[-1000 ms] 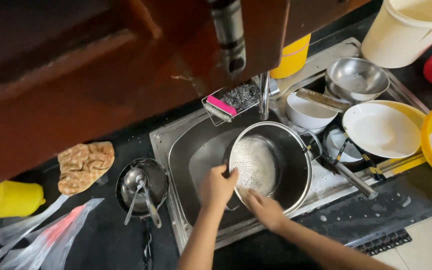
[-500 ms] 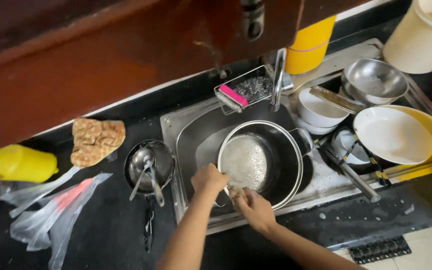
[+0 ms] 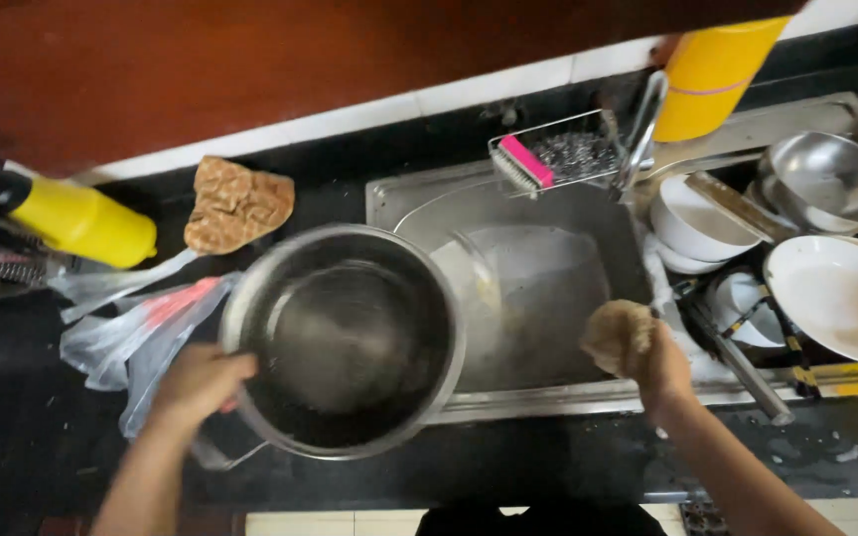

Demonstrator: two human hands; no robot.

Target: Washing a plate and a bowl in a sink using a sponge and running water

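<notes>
My left hand (image 3: 199,381) grips the near-left rim of a large steel pot (image 3: 345,337), held over the dark counter left of the sink (image 3: 538,288). The pot's inside is wet and holds nothing that I can see. My right hand (image 3: 655,362) is closed on a soapy beige scrubbing pad (image 3: 616,334) above the sink's front right edge. The two hands are apart, with the pot's right rim overlapping the sink's left side.
A wire rack (image 3: 563,159) with a pink brush stands behind the sink by the tap (image 3: 643,124). White bowls, a plate (image 3: 836,298) and a steel bowl (image 3: 826,184) crowd the right. A yellow bottle (image 3: 76,218), a brown cloth (image 3: 235,203) and plastic bags (image 3: 141,328) lie left.
The pot has been lifted out of the sink and carried left over the counter. My left hand now holds its rim; my right hand has come away with the scrubbing pad.
</notes>
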